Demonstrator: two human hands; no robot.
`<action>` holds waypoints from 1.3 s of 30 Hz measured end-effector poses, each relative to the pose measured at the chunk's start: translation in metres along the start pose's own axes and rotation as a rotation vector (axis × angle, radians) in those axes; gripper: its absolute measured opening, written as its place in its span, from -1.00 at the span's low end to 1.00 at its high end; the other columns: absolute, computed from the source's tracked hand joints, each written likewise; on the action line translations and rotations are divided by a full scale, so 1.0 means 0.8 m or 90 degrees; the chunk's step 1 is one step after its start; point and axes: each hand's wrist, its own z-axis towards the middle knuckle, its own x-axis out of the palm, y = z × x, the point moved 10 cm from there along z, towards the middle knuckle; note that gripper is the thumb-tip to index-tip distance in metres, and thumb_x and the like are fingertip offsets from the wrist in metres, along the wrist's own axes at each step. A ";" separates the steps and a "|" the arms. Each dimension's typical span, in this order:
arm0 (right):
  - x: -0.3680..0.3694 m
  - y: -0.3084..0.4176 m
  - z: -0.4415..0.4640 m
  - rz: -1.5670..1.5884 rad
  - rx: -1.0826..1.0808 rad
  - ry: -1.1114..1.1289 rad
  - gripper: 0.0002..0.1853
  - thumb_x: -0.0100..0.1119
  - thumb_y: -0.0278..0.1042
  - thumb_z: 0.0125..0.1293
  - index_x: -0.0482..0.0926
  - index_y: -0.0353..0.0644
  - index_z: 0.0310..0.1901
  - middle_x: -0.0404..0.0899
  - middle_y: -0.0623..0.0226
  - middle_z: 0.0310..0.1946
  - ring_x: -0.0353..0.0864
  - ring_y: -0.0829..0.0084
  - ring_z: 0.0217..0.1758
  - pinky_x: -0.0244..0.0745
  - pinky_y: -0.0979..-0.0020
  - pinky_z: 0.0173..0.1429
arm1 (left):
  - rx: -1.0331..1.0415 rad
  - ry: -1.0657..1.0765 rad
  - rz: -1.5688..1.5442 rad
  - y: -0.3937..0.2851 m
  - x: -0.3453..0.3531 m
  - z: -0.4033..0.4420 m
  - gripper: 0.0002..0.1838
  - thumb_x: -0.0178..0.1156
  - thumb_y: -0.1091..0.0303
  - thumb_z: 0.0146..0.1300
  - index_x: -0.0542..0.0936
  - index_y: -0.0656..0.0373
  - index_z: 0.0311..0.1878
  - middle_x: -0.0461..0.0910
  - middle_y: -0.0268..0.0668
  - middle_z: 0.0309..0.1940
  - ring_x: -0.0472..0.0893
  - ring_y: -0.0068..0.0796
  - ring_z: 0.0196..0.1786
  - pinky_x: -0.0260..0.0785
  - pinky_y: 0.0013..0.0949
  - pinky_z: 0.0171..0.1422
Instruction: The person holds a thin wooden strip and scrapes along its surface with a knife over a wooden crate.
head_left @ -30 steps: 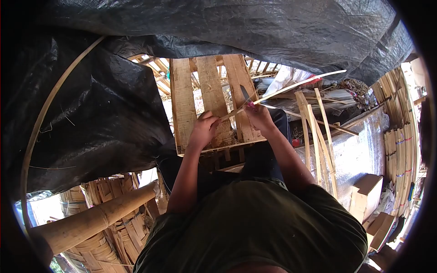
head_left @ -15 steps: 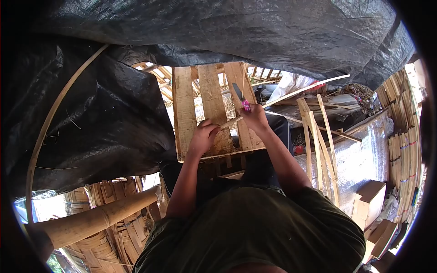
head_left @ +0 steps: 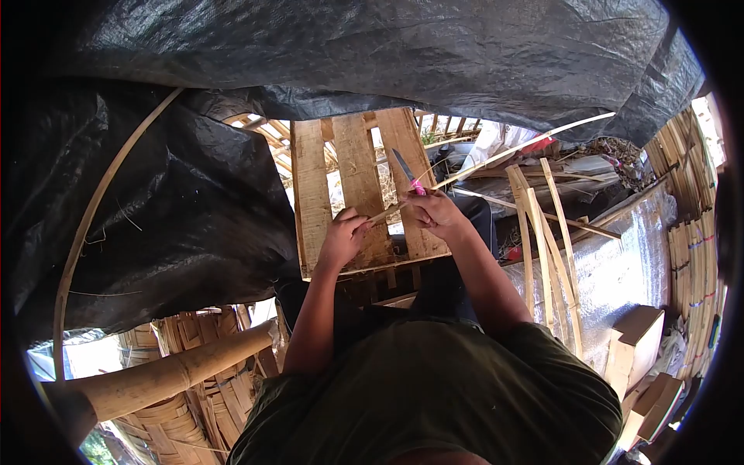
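Desk of rough brown wooden slats (head_left: pixel 312 190) sits under your long, pale wooden strip (head_left: pixel 490 161); left hand (head_left: pixel 346 234) is pinching one end, right hand (head_left: pixel 436 214) wrapped round the pink-handled knife (head_left: pixel 417 185). I'd keep the edge shallow, left grip well back.

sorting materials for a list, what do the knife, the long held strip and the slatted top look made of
Knife: blade likely metal, smooth and grey; pink handle, material unclear. Strip: probably split bamboo, unpainted, being pale, slender and bowed. Slatted top: apparently bare wood, brown grain showing.
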 end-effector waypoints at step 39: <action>0.006 -0.004 -0.048 -0.665 -0.038 -0.226 -0.36 -0.17 -0.07 0.60 0.51 -0.39 -0.58 0.42 0.16 -0.83 0.46 0.33 -0.85 0.34 0.27 -0.73 | 0.033 -0.013 0.040 0.001 -0.001 -0.005 -0.92 0.33 0.44 0.27 0.69 0.25 -0.23 0.50 -0.14 -0.38 0.58 -0.05 -0.24 0.43 -0.10 -0.17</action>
